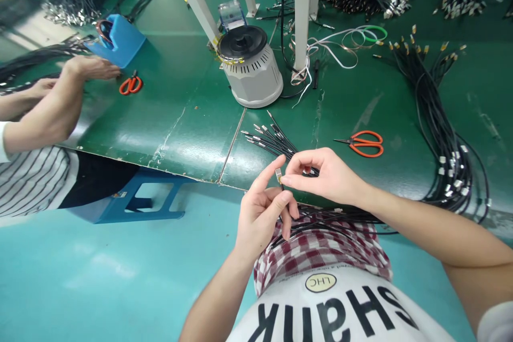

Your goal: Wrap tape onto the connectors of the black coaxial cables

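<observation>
My left hand [264, 206] is closed around a black cable just below its metal connector [279, 175], with the thumb and fingers pinching it. On the right side of that connector, my right hand [316, 171] has its thumb and index finger pinched at the yellowish base of the plug. Whatever small thing may lie between those fingertips is hidden. Behind my hands a bundle of black cables [268, 139] lies on the table with its silvery ends pointing away. More black cables [332, 216] rest across my lap on a red checked cloth [320, 246].
A round grey tape dispenser [256, 69] stands ahead of me. Orange-handled scissors [365, 144] lie to the right, near a long cable bundle [436, 112]. At the left, a co-worker's hands [86, 67] are beside a blue tape holder [120, 40] and other orange scissors [130, 84].
</observation>
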Available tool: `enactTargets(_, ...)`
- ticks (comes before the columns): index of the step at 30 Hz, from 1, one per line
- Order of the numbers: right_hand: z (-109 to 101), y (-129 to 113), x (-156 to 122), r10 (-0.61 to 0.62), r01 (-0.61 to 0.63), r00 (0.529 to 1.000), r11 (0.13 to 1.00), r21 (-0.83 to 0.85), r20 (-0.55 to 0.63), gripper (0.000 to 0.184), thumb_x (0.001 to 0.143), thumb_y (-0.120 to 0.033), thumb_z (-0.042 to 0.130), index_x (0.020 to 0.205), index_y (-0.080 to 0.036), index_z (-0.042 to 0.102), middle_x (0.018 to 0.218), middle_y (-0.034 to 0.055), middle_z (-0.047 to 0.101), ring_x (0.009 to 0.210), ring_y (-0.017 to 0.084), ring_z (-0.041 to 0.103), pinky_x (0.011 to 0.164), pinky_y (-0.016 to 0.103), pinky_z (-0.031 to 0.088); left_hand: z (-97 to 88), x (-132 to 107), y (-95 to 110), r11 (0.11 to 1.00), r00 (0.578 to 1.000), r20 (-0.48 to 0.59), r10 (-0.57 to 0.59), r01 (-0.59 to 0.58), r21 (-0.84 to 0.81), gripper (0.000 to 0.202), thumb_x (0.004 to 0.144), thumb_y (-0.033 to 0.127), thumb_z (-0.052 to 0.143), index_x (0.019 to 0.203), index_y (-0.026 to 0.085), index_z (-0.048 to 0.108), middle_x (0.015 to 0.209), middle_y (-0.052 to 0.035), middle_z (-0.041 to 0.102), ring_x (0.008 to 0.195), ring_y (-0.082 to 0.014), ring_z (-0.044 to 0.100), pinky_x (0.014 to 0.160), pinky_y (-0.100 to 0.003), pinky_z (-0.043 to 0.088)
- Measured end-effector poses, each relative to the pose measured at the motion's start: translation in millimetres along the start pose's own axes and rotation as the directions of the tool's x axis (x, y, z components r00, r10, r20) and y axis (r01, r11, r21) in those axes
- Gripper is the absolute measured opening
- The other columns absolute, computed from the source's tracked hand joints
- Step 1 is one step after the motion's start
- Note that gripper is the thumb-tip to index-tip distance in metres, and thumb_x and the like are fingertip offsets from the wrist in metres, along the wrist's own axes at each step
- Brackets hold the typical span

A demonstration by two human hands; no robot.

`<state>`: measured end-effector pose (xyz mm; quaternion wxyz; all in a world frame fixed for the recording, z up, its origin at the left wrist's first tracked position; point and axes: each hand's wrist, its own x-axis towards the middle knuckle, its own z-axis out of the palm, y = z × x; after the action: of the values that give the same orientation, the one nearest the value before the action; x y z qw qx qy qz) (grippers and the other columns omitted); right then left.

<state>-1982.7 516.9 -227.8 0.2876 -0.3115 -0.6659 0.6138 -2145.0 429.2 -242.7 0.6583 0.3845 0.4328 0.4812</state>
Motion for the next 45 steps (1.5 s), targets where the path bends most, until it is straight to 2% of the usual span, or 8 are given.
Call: enactTargets(45, 1.4, 0.1, 0.2, -0.006, 0.006, 1.0, 1.0, -0.009, -0.003, 0.015, 0.086, -0.027, 0.067, 0.076, -0.015, 0.066, 0.072, -0.001, 0.065, 0.068, 0.011, 0.057, 0.067, 0.024, 0.042, -1.3, -1.8, -2.2, 1.0, 1.0, 0.009, -0.001, 0.001, -0.016, 0.062, 0.096, 0.027, 0.059, 0.151, 0.03, 0.032, 0.07, 0.0018, 0.069, 0.037, -0.0094, 0.059, 0.034, -0.017, 0.043)
